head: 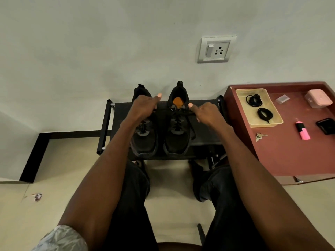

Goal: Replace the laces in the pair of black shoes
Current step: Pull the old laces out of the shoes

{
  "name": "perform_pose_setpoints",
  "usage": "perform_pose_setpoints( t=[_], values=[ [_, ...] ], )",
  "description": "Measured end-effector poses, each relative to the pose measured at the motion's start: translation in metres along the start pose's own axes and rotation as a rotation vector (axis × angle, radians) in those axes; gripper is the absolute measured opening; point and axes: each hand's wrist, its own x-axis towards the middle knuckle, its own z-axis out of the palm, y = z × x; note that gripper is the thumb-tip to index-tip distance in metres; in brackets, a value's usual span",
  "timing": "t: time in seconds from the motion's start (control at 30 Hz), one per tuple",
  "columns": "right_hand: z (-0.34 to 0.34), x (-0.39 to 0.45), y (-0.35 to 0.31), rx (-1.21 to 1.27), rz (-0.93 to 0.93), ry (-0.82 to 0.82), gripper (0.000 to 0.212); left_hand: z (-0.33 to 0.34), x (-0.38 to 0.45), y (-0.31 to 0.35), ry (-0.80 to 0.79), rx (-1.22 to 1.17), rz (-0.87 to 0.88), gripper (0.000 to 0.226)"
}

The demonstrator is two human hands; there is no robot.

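Lace of the right-hand shoe runs sideways at frame centre, each end pinched in a grip: left hand, right hand. The shoe's long axis points toward the wall, so I judge pulling outward frees it.

The 2 shoes are black with grey patches along the lacing, and the right one shows an orange lining at its opening. The rack under them is black. The table is dark red; its tray is pale yellow and holds 2 black lace coils. The marker is pink and black (the small box is pale pink). The wall socket is white with a grey frame. The sleeve is mottled grey and white.
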Motion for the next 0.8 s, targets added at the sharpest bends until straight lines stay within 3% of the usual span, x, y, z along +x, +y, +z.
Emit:
perform_pose_setpoints(
  t=[0.07,0.13,0.23,0.27,0.3,0.37,0.43,0.6,0.7,0.73,0.8],
  values=[
    [-0.005,-0.004,-0.003,-0.13,-0.03,-0.006,0.064,-0.01,-0.007,0.007,-0.095,0.059,0.047,0.046],
    [-0.013,-0.008,-0.009,-0.285,-0.069,-0.15,0.053,-0.015,-0.009,0.012,-0.298,0.543,0.13,0.023],
    [-0.012,-0.026,-0.012,-0.72,-0.171,-0.376,0.02,-0.013,-0.019,0.011,-0.545,1.001,-0.07,0.026],
    [-0.008,-0.032,-0.009,-0.844,-0.2,-0.406,0.02,-0.01,-0.027,0.011,-0.6,1.101,-0.117,0.023],
    [-0.003,-0.038,-0.002,-0.972,-0.207,-0.43,0.035,-0.008,-0.04,0.012,-0.595,1.215,-0.138,0.025],
    [0.0,-0.049,0.009,-1.112,-0.199,-0.424,0.05,-0.004,-0.061,0.012,-0.54,1.399,-0.126,0.046],
    [0.0,-0.053,0.018,-1.08,-0.2,-0.408,0.046,-0.003,-0.068,0.007,-0.531,1.433,-0.108,0.052],
    [0.004,-0.069,0.01,-1.007,-0.125,-0.492,0.042,-0.002,-0.071,0.006,-0.875,1.507,-0.141,0.054],
    [0.013,-0.07,0.012,-1.098,-0.187,-0.525,0.051,0.011,-0.089,0.006,-0.932,1.666,-0.063,0.049],
    [0.015,-0.067,0.016,-1.06,-0.201,-0.565,0.053,0.012,-0.089,0.003,-0.963,1.607,-0.026,0.05],
    [0.012,-0.062,0.015,-0.855,-0.204,-0.662,0.048,0.006,-0.086,0.004,-1.02,1.197,-0.101,0.054]
  ],
)
